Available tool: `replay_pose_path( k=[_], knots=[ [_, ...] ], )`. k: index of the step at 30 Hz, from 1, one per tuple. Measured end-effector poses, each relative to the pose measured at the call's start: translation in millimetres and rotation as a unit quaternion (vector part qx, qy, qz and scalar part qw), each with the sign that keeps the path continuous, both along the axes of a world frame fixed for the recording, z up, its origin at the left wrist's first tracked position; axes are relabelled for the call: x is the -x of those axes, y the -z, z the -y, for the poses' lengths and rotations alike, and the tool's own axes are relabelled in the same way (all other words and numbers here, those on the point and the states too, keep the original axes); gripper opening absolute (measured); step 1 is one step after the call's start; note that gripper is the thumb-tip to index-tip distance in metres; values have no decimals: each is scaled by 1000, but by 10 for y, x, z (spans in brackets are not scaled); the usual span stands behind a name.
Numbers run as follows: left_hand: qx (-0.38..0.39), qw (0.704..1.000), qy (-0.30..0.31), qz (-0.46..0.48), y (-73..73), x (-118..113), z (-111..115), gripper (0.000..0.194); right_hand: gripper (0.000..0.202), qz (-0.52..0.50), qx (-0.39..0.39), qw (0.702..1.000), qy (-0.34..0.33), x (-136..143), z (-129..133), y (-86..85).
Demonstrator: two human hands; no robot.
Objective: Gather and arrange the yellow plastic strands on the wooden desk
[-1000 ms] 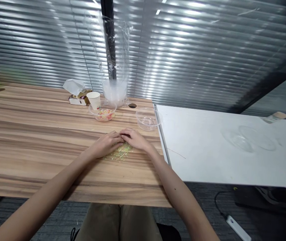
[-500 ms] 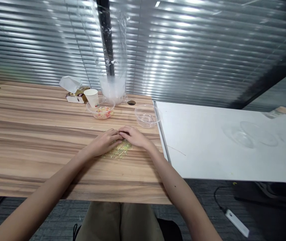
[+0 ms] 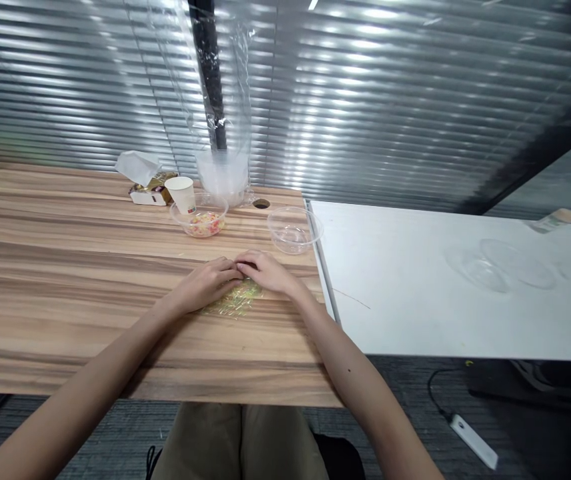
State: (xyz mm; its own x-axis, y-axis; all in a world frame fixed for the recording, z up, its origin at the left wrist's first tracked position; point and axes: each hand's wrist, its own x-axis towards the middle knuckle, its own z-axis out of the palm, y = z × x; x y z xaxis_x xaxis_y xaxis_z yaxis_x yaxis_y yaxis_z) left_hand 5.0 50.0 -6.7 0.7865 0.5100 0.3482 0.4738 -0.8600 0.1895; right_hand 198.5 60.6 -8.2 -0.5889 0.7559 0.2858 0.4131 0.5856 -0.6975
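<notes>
Across the wooden tabletop, the left hand and right hand angle inward, palms down, curled fingertips close together at the far side of shiny yellow-green strips. How far each grip opens, or what it holds, I cannot tell.

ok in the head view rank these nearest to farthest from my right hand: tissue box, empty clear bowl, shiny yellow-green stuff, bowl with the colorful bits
From the right hand:
1. Shiny yellow-green stuff, right by the hands
2. Empty clear bowl, just beyond the hand
3. Bowl with colorful bits, farther back, to the left
4. Tissue box, back left, beyond that bowl
</notes>
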Motion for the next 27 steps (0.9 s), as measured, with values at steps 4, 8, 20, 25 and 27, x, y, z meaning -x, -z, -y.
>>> replay_pose_path(
  k=[4,8,20,25,27],
  knots=[
    [3,1000,10,0,10,-1,-2,27,20,-1,-2,1000,1,5,0,16],
    [8,1000,15,-2,22,1,-2,27,20,-2,-6,1000,2,9,-2,23],
    [-2,1000,17,-7,33,9,5,26,20,-9,-2,1000,7,20,12,19],
    [-15,1000,16,-13,35,21,3,26,21,-8,0,1000,12,21,4,44],
    [-22,999,15,-22,37,24,0,27,20,-7,-1,1000,15,22,-1,52]
  ],
)
